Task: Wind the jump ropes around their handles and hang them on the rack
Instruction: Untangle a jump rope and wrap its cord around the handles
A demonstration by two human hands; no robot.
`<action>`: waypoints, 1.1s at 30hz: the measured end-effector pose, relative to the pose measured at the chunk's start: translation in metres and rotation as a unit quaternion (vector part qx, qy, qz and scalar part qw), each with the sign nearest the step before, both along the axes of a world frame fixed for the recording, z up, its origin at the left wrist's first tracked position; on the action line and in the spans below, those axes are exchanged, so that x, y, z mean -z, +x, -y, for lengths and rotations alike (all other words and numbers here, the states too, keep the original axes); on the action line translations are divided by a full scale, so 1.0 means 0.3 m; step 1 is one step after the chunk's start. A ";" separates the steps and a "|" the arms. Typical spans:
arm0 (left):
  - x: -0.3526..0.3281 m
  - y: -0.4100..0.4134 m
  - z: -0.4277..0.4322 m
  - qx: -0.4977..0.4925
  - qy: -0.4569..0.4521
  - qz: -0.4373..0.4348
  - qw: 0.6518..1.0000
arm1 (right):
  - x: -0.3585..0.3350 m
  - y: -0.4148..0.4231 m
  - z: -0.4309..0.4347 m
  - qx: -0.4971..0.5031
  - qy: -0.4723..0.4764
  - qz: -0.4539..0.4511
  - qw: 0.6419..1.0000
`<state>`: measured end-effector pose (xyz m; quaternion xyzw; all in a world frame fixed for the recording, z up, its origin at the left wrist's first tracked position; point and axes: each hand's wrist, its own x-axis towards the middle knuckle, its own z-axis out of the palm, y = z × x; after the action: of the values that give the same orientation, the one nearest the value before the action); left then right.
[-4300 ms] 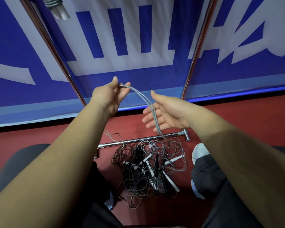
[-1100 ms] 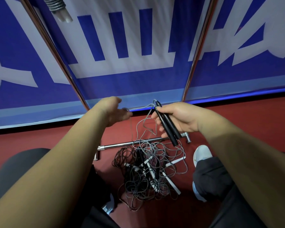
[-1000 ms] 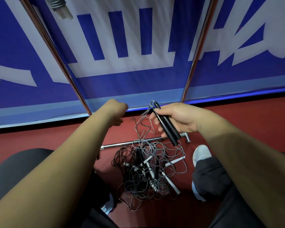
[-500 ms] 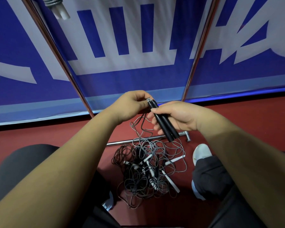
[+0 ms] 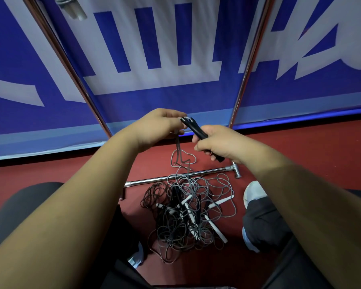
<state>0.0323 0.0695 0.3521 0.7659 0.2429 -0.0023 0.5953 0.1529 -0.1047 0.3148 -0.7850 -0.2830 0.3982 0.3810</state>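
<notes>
My right hand [image 5: 219, 142] grips two black jump-rope handles [image 5: 196, 130] held side by side, their tips pointing up and left. My left hand [image 5: 161, 126] pinches the grey rope [image 5: 178, 147] right at those tips. The rope hangs down in loose loops to a tangled pile of jump ropes [image 5: 186, 213] with black and white handles on the red floor. The rack's chrome uprights [image 5: 246, 65] slant up on both sides. A wound rope with white handles [image 5: 71, 7] hangs at the top left.
The rack's chrome base bar [image 5: 175, 178] lies on the floor just behind the pile. A blue and white banner [image 5: 154, 59] fills the wall behind. My knees and white shoes [image 5: 252, 195] flank the pile.
My left hand came in from the left and took the rope at the handle tips. My right hand tilted the two handles and moved slightly right.
</notes>
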 end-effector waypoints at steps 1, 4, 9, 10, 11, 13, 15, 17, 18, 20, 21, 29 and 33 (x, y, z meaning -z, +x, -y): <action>-0.005 -0.003 -0.006 0.001 -0.018 -0.005 1.000 | -0.002 0.000 0.002 -0.007 0.001 0.004 1.000; -0.003 -0.012 -0.031 -0.006 -0.075 -0.006 0.997 | -0.003 0.003 0.006 -0.024 0.007 -0.010 1.000; 0.009 -0.025 -0.066 -0.015 -0.115 -0.039 0.993 | -0.019 0.002 0.009 -0.031 0.002 -0.007 0.999; 0.007 -0.029 -0.072 -0.018 -0.122 -0.048 0.991 | -0.024 0.000 0.010 -0.035 0.003 -0.001 0.999; 0.003 -0.033 -0.078 -0.018 -0.128 -0.054 0.990 | -0.026 -0.003 0.010 -0.039 0.006 0.003 0.999; 0.000 -0.039 -0.088 -0.005 -0.133 -0.057 0.989 | -0.026 -0.009 0.008 -0.043 0.017 0.002 0.999; -0.002 -0.041 -0.089 0.010 -0.132 -0.053 0.990 | -0.019 -0.009 0.008 -0.041 0.027 -0.016 0.999; -0.009 -0.042 -0.082 0.020 -0.132 -0.048 0.990 | -0.010 -0.008 0.010 -0.038 0.024 -0.039 0.998; -0.012 -0.042 -0.078 0.024 -0.138 -0.042 0.989 | -0.005 -0.007 0.011 -0.038 0.020 -0.042 0.998; -0.020 -0.041 -0.069 0.027 -0.170 -0.024 0.985 | 0.005 -0.006 0.008 -0.033 0.017 -0.039 0.999; -0.025 -0.041 -0.064 0.025 -0.188 -0.013 0.982 | 0.009 -0.006 0.004 -0.026 0.018 -0.041 0.999; -0.042 -0.018 -0.013 -0.069 -0.168 0.098 0.978 | 0.010 -0.022 -0.022 0.053 0.112 -0.189 0.974; -0.043 -0.002 0.008 -0.105 -0.153 0.123 0.975 | 0.011 -0.027 -0.020 0.035 0.122 -0.137 0.982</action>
<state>0.0318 0.0671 0.3649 0.6305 0.2433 0.1178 0.7276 0.1448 -0.0987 0.3116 -0.6795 -0.2472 0.4513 0.5229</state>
